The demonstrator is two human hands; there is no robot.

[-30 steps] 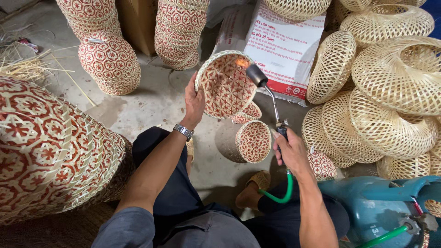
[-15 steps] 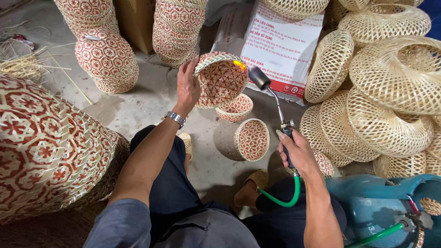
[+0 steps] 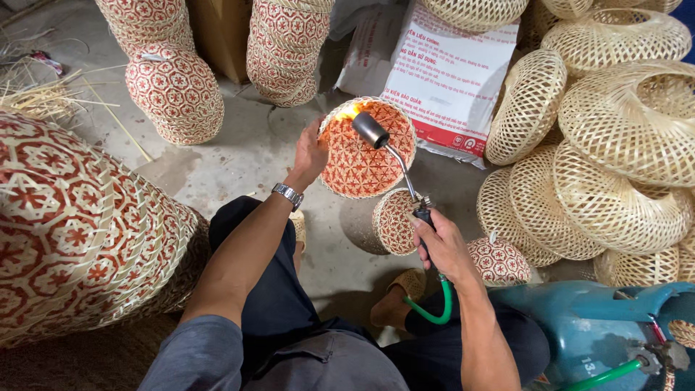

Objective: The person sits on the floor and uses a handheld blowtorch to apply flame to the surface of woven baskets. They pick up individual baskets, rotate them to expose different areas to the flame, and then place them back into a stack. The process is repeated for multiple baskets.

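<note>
Holding a small red-and-cream woven basket up off the floor, the left hand grips it by the rim at its left edge, open mouth facing the camera; looks light and stiff but thin and easy to scorch or crush, so the rim seems the sane place to hold it, away from the heat; right hand is wrapped tight round the handle of a gas torch, its nozzle poking into the basket's mouth with a small flame licking the upper left of the inside; green hose runs down to a blue gas cylinder; compared with half a second back, the basket is tilted more face-on and the nozzle sits deeper across it; another small basket lies on the floor just below, pale bare baskets piled at right
</note>
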